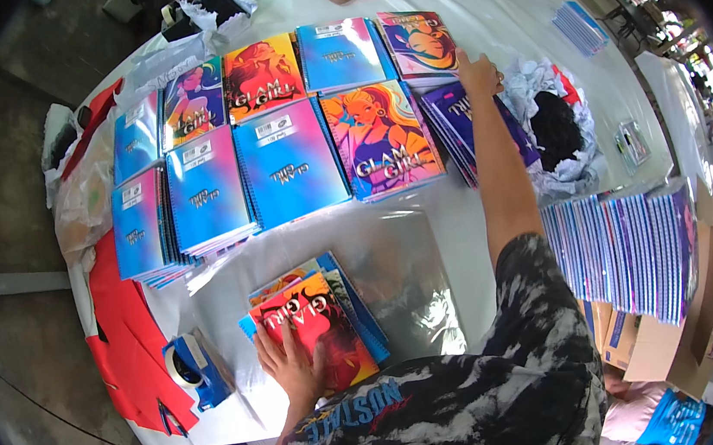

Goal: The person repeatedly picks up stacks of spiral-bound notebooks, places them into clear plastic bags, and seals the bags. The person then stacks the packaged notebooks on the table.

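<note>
My left hand (291, 364) lies with fingers spread on a red and yellow notebook (320, 326), the top of a small uneven pile near me. Blue notebook edges show beneath it. My right arm reaches far forward; my right hand (480, 77) is at the upper edge of a fanned stack of purple notebooks (485, 126), beside a colourful notebook (420, 42). Its fingertips are partly hidden, so its grip is unclear. Two rows of spiral notebook stacks fill the table's middle, among them a blue one (294, 168), a pink-and-orange one (382, 137) and a red one (262, 72).
A blue tape dispenser (202, 369) and a pen (169, 419) lie at left by red sheeting (129, 333). Crumpled paper and black material (555, 128) lie at right. A long row of notebooks (621, 255) stands near my right elbow, above an open carton (674, 345).
</note>
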`<state>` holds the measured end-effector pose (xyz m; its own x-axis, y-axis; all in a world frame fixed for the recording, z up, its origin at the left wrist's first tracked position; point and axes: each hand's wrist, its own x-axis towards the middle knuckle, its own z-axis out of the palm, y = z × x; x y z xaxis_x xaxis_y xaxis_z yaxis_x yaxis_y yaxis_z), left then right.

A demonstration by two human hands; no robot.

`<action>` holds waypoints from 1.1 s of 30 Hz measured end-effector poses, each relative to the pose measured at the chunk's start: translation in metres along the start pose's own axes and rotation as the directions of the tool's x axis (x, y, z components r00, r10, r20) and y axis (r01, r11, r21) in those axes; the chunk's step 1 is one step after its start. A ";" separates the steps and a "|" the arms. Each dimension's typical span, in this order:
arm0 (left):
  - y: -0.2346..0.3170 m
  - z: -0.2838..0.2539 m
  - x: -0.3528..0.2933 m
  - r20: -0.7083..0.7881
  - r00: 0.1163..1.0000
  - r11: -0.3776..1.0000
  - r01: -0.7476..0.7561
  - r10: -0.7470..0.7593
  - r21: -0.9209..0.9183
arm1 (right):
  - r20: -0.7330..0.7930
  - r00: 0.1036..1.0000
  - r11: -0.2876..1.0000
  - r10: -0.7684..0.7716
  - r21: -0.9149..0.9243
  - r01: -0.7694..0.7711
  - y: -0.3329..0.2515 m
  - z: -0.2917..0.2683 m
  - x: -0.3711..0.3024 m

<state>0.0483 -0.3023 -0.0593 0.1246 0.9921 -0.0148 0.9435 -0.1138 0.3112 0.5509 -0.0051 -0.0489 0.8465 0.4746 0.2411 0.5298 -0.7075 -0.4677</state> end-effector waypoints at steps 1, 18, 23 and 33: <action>0.001 -0.001 0.000 -0.004 1.000 1.000 0.000 0.000 -0.002 | 0.104 0.993 0.995 0.048 -0.096 -0.038 -0.002 0.003 0.013; -0.028 -0.029 0.004 0.296 0.917 0.384 0.383 -0.267 -0.840 | 0.401 0.515 0.624 -0.758 0.676 0.392 0.012 -0.184 -0.407; -0.061 -0.001 -0.001 0.110 0.958 0.605 0.253 -0.263 -0.755 | 0.796 0.432 0.835 -0.424 0.528 -0.156 0.045 -0.116 -0.417; -0.061 0.001 -0.003 0.209 0.948 0.369 0.289 -0.242 -0.883 | 0.727 0.376 0.526 -0.575 0.680 -0.510 0.030 -0.137 -0.437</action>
<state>-0.0095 -0.2986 -0.0793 -0.0464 0.9566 -0.2878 0.1133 0.2913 0.9499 0.2035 -0.3052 -0.0518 -0.0235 0.9658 -0.2583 -0.1881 -0.2580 -0.9477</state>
